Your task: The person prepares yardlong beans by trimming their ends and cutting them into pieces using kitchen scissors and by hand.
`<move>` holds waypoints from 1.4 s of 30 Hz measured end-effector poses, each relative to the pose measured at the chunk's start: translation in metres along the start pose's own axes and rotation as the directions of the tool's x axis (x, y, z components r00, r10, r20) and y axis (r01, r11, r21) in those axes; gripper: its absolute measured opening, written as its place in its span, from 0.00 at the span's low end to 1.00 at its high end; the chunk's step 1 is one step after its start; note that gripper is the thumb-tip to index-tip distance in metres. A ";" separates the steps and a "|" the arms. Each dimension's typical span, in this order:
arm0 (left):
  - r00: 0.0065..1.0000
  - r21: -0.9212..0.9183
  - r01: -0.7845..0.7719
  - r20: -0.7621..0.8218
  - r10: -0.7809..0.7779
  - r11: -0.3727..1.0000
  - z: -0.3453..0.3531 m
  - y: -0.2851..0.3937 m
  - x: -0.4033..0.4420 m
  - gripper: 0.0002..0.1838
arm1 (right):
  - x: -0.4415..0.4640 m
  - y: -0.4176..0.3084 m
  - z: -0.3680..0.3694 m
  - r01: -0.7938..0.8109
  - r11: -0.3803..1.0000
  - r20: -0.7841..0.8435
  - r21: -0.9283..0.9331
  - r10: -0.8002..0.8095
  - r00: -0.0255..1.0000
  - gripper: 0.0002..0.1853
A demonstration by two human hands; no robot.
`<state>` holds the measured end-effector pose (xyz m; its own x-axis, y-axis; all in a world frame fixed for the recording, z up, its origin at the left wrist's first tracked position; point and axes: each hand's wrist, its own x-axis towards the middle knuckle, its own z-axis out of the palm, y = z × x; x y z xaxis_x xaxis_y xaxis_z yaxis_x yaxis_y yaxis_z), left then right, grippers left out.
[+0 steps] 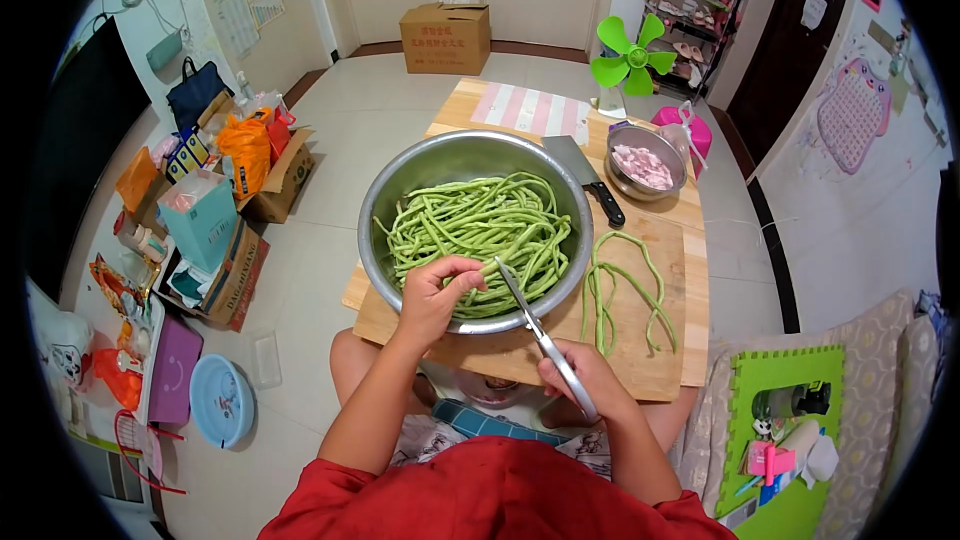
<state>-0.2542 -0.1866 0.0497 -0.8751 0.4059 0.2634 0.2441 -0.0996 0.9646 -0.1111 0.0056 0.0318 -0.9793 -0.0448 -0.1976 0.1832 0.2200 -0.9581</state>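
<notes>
A large steel basin point(375, 270) full of long green beans point(480, 225) stands on the wooden table. My left hand point(440, 295) pinches a green bean over the basin's near side. In my right hand point(580, 375) is a pair of scissors point(548, 340) with grey handles. Their blades point up and left, with the tips close to the bean at my left fingers. Whether the blades touch the bean I cannot tell. Several loose long beans point(605, 285) lie on the cutting board point(640, 360) right of the basin.
A cleaver point(605, 205) with a black handle lies beside the basin. Behind it stand a steel bowl of pinkish raw meat point(645, 168) and a green fan point(635, 55). Boxes and bags point(240, 160) crowd the left wall, near a blue tub point(222, 400).
</notes>
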 end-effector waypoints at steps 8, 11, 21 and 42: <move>0.973 -0.168 0.174 0.180 -0.143 0.970 -0.002 0.017 0.006 0.27 | -0.003 -0.012 0.008 0.018 0.989 0.042 0.145 -0.024 0.999 0.20; 0.911 -0.202 0.223 0.390 -0.131 0.954 -0.007 0.022 0.015 0.36 | -0.003 -0.013 0.007 -0.003 0.977 0.088 0.213 -0.016 0.996 0.19; 0.805 -0.128 0.312 0.561 -0.191 0.942 -0.010 0.010 0.026 0.18 | -0.005 -0.009 0.000 0.041 0.970 0.127 0.239 -0.073 0.989 0.24; 0.895 -0.112 0.272 0.394 -0.209 0.956 0.000 0.004 0.019 0.08 | -0.008 -0.007 0.005 0.011 0.964 -0.002 0.265 -0.010 1.000 0.24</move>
<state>-0.2701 -0.1793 0.0583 -0.6694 0.7423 0.0299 -0.0518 -0.0867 0.9949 -0.1044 -0.0008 0.0393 -0.9813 -0.0448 -0.1873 0.1893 -0.0464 -0.9808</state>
